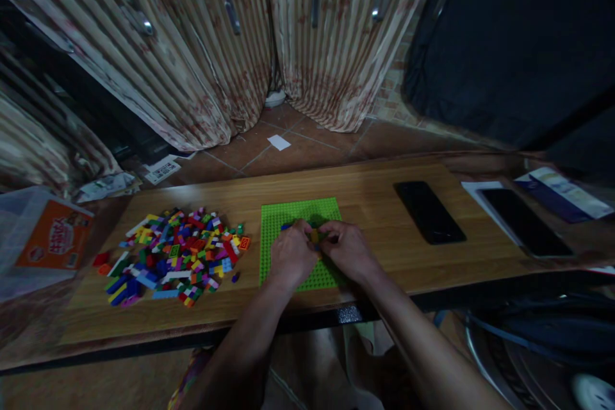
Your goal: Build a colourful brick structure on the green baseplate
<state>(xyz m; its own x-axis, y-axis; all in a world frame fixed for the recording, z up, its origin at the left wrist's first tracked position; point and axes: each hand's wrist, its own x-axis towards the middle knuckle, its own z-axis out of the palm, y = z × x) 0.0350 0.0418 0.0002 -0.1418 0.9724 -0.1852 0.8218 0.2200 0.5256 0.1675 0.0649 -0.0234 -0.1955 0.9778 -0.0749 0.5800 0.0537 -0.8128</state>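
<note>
Both hands meet over a green studded baseplate [276, 210] on the wooden table. My left hand [294, 255] is closed, its fingers curled against a small cluster of toy bricks on the plate. From the other side, my right hand [350, 248] pinches at the same cluster with bent fingers. A yellow toy brick [314, 235] shows between the fingertips. Part of a blue brick [285, 227] peeks out beyond my left knuckles. Dim light and the fingers hide most of the cluster's shape.
A heap of loose coloured bricks [187, 250] covers the table's left part. On the right lie a black phone [429, 211] and, farther out, another dark flat device [526, 221]. A clear plastic box with an orange label [55, 234] stands off the left end. Striped curtains [317, 45] hang behind.
</note>
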